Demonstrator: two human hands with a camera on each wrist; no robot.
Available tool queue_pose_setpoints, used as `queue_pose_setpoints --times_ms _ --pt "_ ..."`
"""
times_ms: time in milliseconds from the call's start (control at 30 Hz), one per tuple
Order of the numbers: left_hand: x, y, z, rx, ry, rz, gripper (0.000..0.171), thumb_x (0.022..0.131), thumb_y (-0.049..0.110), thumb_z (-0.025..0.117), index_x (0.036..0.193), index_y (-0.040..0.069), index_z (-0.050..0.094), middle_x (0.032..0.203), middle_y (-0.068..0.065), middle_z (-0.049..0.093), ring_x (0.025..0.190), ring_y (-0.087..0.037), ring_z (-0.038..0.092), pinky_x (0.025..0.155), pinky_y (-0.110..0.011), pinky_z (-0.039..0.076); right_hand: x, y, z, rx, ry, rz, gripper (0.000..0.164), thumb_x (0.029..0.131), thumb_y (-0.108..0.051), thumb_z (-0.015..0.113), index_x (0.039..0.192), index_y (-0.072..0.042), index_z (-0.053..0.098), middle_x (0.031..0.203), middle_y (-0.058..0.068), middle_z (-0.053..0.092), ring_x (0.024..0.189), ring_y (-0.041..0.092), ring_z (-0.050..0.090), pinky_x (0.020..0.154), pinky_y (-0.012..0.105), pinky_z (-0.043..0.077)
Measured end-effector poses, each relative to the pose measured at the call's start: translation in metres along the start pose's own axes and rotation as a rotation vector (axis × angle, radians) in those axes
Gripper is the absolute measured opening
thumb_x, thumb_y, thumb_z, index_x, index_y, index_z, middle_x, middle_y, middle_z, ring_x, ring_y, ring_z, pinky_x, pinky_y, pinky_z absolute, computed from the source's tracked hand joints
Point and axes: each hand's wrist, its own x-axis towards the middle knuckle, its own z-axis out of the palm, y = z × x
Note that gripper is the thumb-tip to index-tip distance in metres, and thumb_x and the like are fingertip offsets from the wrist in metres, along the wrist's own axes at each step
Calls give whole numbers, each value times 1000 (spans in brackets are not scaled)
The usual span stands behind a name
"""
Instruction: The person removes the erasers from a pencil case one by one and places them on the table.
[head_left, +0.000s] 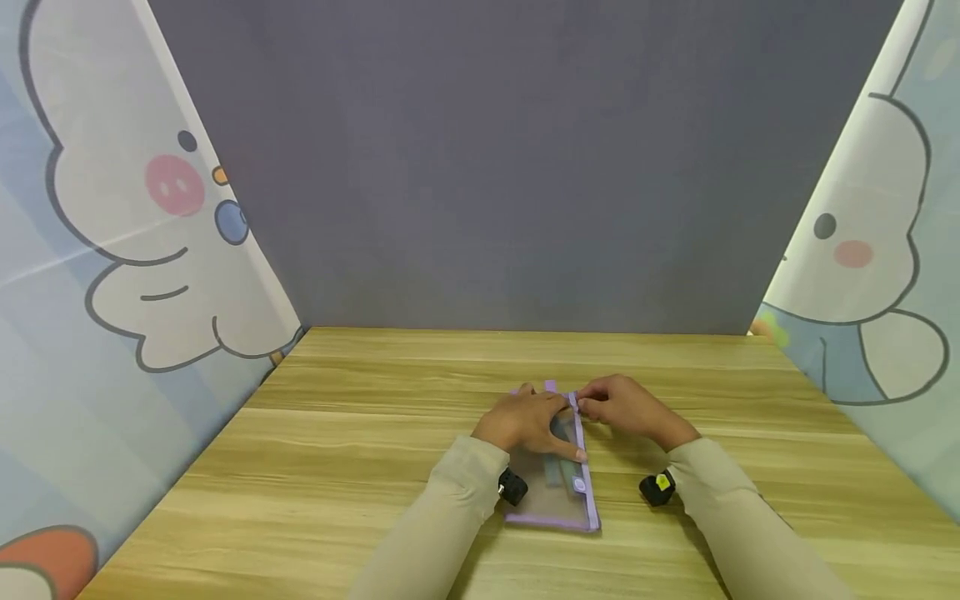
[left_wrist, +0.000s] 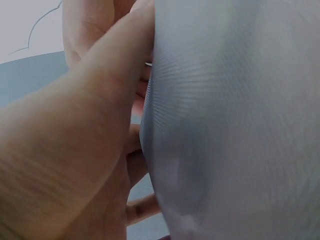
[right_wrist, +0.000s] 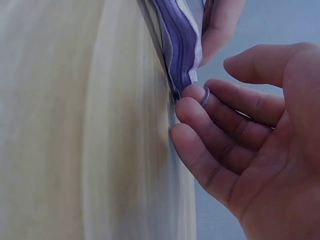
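A mesh zipper pouch (head_left: pixel 536 504) with purple edging lies on the wooden table, its zipper (head_left: pixel 588 500) running along the right side. Pale blue and green shapes show dimly through the mesh. My left hand (head_left: pixel 525 421) rests across the pouch, thumb and index finger spread apart toward the zipper edge. In the left wrist view the pouch's mesh (left_wrist: pixel 240 125) bulges beside that hand. At the far end of the zipper is my right hand (head_left: pixel 626 406). Seen from the right wrist, its curled fingers hold a small purple pull loop (right_wrist: pixel 205 97), while the thumb stands apart.
The wood-grain table (head_left: pixel 315 467) extends around both hands. A dark grey panel (head_left: pixel 495 167) rises behind it, with cartoon-printed sheets (head_left: pixel 90 333) at either side. Small black devices (head_left: pixel 513 486) are worn on both wrists.
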Motion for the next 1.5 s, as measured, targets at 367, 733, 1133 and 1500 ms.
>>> queue_pose_setpoints --times_ms 367,733,1133,1500 --pt "-3 2 3 55 12 -14 99 72 88 57 156 41 32 155 18 38 120 -19 42 101 -42 39 -3 -7 -1 -23 13 11 26 99 -16 62 115 2 72 90 3 71 75 15 59 63 31 49" --pt "-8 6 6 -25 -16 -41 107 69 88 59 158 37 29 159 18 30 149 -28 20 116 -54 19 -12 -13 0 -23 15 16 20 98 -14 64 106 1 75 83 3 70 71 14 57 61 28 47" --pt "-12 5 7 2 -19 -46 105 70 86 62 157 37 33 158 20 31 143 -25 28 114 -55 23 -13 -15 4 52 -22 2 21 101 -14 60 94 -1 75 85 7 70 74 20 62 63 27 52" --pt "-4 7 4 26 -19 -48 106 70 88 59 158 35 33 158 21 31 133 -20 35 113 -52 27 -5 -1 0 -48 40 -3 18 96 -12 66 108 -1 73 94 3 72 84 17 64 73 36 53"
